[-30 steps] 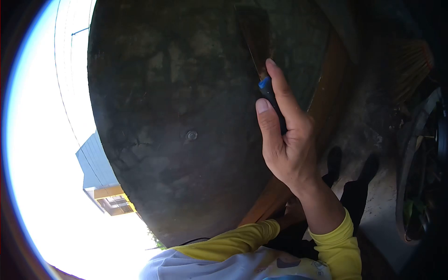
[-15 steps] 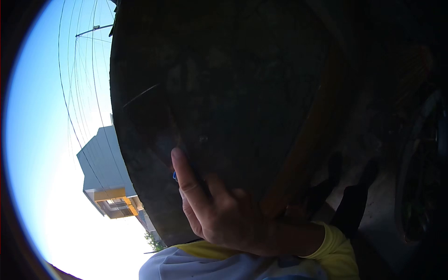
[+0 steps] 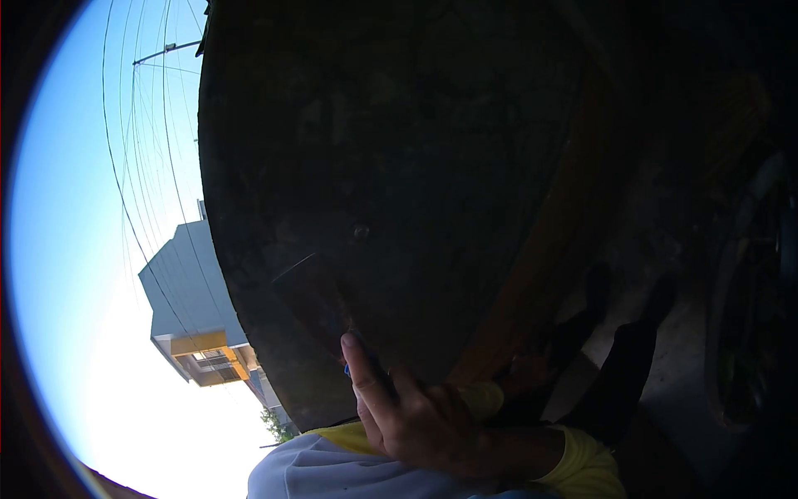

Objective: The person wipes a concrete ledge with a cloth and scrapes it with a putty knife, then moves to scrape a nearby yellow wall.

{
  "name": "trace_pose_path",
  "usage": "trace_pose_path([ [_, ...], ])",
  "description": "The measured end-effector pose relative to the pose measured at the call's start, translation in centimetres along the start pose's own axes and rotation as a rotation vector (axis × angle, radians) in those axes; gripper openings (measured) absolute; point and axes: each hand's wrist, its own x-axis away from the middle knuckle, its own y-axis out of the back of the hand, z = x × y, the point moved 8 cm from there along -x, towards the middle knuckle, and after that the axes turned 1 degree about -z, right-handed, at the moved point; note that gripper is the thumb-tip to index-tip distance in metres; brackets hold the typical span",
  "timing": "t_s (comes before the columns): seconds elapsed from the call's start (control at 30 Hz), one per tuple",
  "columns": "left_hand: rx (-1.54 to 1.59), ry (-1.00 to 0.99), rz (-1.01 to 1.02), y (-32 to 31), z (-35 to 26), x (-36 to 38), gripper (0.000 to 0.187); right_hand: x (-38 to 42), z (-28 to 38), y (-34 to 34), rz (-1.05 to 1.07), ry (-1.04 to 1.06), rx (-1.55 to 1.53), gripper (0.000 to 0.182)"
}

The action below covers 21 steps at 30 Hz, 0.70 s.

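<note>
My right hand (image 3: 416, 424) has come down from high on the big dark round pan (image 3: 391, 166) to its lower edge — fingers wrapped on the blue-handled scraper (image 3: 320, 295), blade flat against the metal below the centre rivet (image 3: 361, 231). Left hand hidden.

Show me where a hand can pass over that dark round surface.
Bare room: the dark surface above the small bolt, up to its top edge. Crowded: the lower edge, where the right hand presses a blue-handled scraper against it.
</note>
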Motion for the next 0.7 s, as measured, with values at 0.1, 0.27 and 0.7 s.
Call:
trace_pose_path([
  [0.1, 0.01, 0.021, 0.052, 0.3, 0.0, 0.3, 0.084, -5.7, -1.1, 3.4, -0.083, -0.025, -0.215, 0.058],
  [0.27, -0.053, -0.058, -0.049, -1.5, 0.6, -0.6, 0.088, -5.7, -2.2, 4.0, -0.211, -0.012, -0.239, 0.057],
  [0.7, 0.054, -0.016, 0.111, -1.0, 0.2, -0.8, 0.093, -1.4, -4.2, 2.6, -0.118, -0.086, -0.25, 0.06],
])
